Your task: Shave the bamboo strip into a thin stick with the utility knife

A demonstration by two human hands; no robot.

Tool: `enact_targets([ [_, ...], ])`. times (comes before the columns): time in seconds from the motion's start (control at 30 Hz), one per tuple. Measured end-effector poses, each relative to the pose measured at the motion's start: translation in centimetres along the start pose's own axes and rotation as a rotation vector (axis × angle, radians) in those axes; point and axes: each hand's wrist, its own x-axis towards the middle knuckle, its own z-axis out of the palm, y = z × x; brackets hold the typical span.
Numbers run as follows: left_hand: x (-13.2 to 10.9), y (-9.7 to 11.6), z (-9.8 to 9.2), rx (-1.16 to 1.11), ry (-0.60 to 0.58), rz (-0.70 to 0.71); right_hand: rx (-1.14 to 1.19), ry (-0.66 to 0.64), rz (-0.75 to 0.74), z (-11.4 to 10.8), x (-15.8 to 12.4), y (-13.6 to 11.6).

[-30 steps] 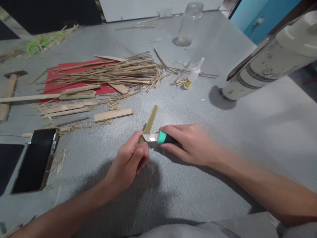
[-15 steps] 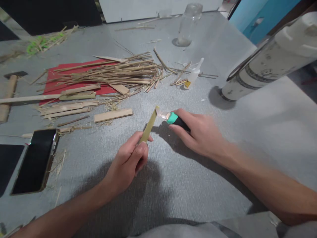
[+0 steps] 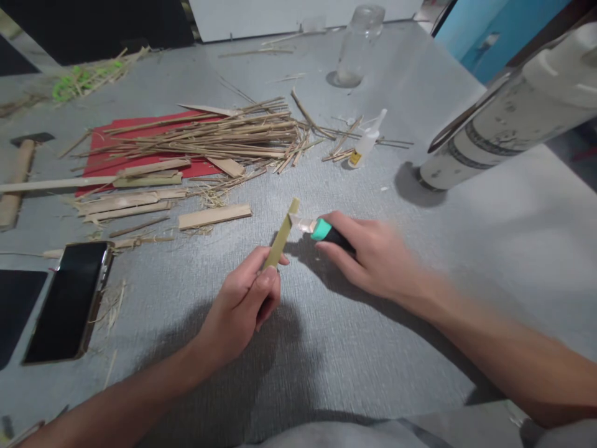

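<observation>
My left hand [image 3: 247,298] pinches the lower end of a flat greenish bamboo strip [image 3: 283,233], which slants up and away over the grey table [image 3: 298,348]. My right hand [image 3: 368,255] is closed round a knife with a teal and black handle [image 3: 324,230]. Its blade touches the right edge of the strip near the top end. The right hand is slightly blurred by motion.
A pile of thin bamboo splints [image 3: 209,137] lies on a red sheet [image 3: 102,140] at the back left, with flat bamboo pieces [image 3: 214,216] in front. A phone [image 3: 68,298] lies left. A small glue bottle [image 3: 364,146], a glass jar [image 3: 357,43] and a large white cylinder [image 3: 508,106] stand behind.
The knife slid from the strip's lower end by my left fingers up to its top end, then dropped back a little along the edge. My left hand stayed put.
</observation>
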Motion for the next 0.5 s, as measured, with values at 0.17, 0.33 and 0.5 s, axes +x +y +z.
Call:
enact_targets([
  [0.17, -0.08, -0.08, -0.12, -0.001, 0.000, 0.009, 0.005, -0.007, 0.006, 0.18, -0.03, 0.10],
  [0.33, 0.25, -0.06, -0.07, 0.000, 0.000, 0.001, 0.051, -0.065, -0.113, 0.64, -0.35, -0.38],
  [0.5, 0.08, -0.17, -0.01, 0.003, -0.006, 0.015, -0.005, 0.038, 0.002, 0.05, -0.11, 0.05],
])
